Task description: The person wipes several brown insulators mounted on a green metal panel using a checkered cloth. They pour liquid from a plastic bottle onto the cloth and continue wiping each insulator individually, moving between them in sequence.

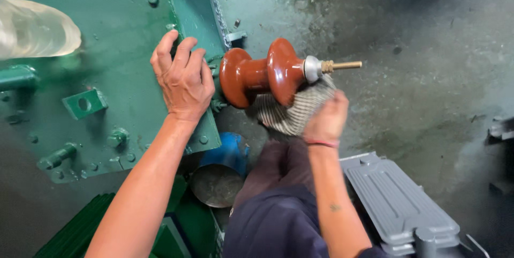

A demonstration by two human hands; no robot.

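A glossy brown ribbed insulator (262,73) sticks out sideways from the edge of a green metal housing (118,33). It ends in a silver cap and a brass threaded stud (342,65). My left hand (183,78) lies flat on the green housing just left of the insulator, fingers spread. My right hand (326,120) grips a striped cloth (294,110) and presses it against the underside of the insulator's outer rib.
A blue can (222,169) stands on the floor below the housing. A grey ribbed metal cover (396,199) lies at lower right. Bolts and a small bracket (84,103) stud the green surface. A pale translucent object (32,27) sits at upper left. Stained concrete floor spreads to the right.
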